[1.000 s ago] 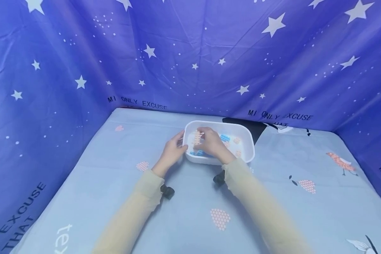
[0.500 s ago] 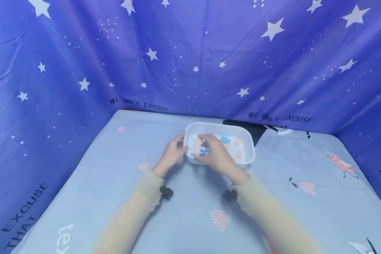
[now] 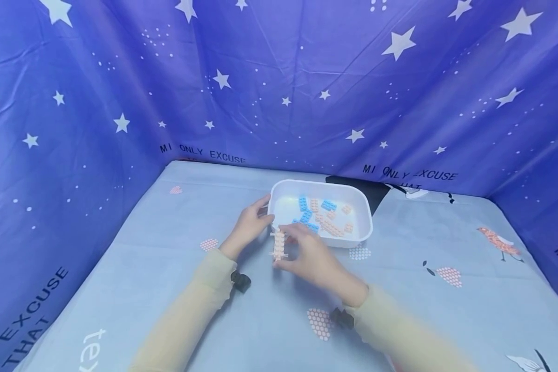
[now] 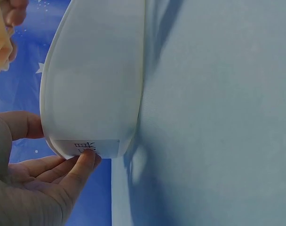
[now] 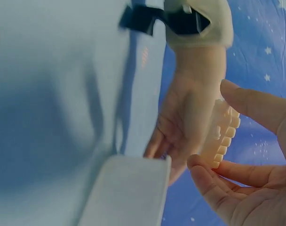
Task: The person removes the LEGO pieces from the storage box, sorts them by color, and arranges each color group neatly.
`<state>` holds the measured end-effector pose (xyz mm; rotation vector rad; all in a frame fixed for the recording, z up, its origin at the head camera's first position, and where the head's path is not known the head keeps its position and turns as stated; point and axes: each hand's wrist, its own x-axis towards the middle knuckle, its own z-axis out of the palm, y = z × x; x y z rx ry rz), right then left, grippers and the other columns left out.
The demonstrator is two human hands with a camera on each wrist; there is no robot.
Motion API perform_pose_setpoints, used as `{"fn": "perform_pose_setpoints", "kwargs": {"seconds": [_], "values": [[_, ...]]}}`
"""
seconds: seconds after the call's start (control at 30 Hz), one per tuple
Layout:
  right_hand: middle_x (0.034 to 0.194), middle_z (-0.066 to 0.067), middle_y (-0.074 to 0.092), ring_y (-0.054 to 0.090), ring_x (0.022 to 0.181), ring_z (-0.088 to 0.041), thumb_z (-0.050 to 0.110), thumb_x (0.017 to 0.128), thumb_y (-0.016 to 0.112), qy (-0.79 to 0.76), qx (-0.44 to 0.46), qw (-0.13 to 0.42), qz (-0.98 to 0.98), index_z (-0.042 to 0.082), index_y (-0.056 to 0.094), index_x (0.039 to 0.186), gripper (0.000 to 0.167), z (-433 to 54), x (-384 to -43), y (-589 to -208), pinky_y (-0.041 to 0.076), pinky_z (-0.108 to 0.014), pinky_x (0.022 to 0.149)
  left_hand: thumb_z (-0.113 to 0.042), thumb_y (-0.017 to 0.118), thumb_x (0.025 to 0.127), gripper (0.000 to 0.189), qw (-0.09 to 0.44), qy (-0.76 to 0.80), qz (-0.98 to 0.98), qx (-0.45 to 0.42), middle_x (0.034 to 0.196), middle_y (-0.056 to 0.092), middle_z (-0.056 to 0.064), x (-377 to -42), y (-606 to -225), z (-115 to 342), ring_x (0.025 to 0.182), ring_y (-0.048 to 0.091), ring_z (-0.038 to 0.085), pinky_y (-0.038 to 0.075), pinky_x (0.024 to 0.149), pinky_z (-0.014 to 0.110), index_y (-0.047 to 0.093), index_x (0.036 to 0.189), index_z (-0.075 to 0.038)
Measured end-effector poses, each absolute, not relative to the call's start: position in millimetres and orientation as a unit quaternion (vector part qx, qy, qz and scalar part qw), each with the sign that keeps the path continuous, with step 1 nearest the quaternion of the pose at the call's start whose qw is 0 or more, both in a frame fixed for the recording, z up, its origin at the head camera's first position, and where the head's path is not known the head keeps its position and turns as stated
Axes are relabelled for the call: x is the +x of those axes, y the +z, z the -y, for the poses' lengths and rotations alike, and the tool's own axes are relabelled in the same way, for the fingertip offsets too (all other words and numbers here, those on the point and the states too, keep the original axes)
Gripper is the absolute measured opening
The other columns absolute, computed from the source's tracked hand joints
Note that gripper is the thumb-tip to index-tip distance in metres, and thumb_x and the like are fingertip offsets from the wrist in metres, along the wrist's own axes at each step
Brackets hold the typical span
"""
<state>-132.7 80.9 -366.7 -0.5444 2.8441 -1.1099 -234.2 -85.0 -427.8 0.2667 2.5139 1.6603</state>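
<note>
- Because the right hand (image 3: 317,260) pinches peach strip (image 3: 279,245) by its ends, uneven pressure could drop it.
- Left hand (image 3: 248,227) grips white tub (image 4: 93,80); tugging might tip it.

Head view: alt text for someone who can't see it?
The right hand pinches a peach block piece near a white tub, whose left end the left hand holds. Blue blocks and peach blocks lie inside; the tub stands on pale blue cloth.

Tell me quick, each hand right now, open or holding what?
Left hand: closed, gripping one end of the white, rounded-rectangular plastic tub.
Right hand: closed, pinching a long, peach-coloured, studded plastic block.
</note>
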Motion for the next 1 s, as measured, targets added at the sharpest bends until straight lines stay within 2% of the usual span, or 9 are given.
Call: {"fn": "perform_pose_setpoints", "kwargs": {"seconds": [0.23, 0.5, 0.83, 1.0], "values": [[0.126, -0.011, 0.062, 0.063, 0.105, -0.027, 0.024, 0.070, 0.086, -0.379, -0.182, 0.060, -0.906, 0.004, 0.050, 0.138, 0.079, -76.1, -124.2, -387.5, 0.056, -0.039, 0.093, -0.010, 0.059, 0.092, 0.061, 0.067, 0.562, -0.820, 0.088, 0.149, 0.044, 0.016, -233.4, -424.4, 84.6, 0.128, 0.054, 0.033, 0.048, 0.106, 0.040, 0.036, 0.149, -0.009], [0.113, -0.011, 0.063, 0.061, 0.098, -0.022, 0.023, 0.070, 0.086, -0.362, -0.188, 0.080, -0.909, -0.002, 0.054, 0.131, 0.073, -71.4, -126.6, -415.4, 0.056, -0.036, 0.087, -0.011, 0.059, 0.093, 0.060, 0.068, 0.563, -0.819, 0.087, 0.149, 0.044, 0.016, -233.8, -426.6, 85.3, 0.129, 0.053, 0.032, 0.048, 0.107, 0.037, 0.037, 0.149, -0.010], [0.120, -0.013, 0.060, 0.059, 0.102, -0.023, 0.026, 0.068, 0.087, -0.324, -0.193, 0.077, -0.923, -0.003, 0.053, 0.130, 0.077, -65.0, -126.5, -428.1, 0.054, -0.040, 0.095, -0.009, 0.057, 0.093, 0.059, 0.064, 0.568, -0.816, 0.089, 0.148, 0.045, 0.016, -235.9, -429.0, 85.5, 0.130, 0.052, 0.031, 0.047, 0.107, 0.035, 0.037, 0.149, -0.009], [0.123, -0.015, 0.058, 0.058, 0.111, -0.027, 0.023, 0.067, 0.087, -0.308, -0.194, 0.081, -0.928, -0.004, 0.053, 0.129, 0.076, -62.9, -127.0, -428.2, 0.051, -0.041, 0.102, -0.010, 0.058, 0.093, 0.060, 0.067, 0.569, -0.815, 0.092, 0.148, 0.045, 0.016, -235.8, -428.3, 85.0, 0.131, 0.051, 0.031, 0.047, 0.108, 0.035, 0.036, 0.149, -0.009]]}}
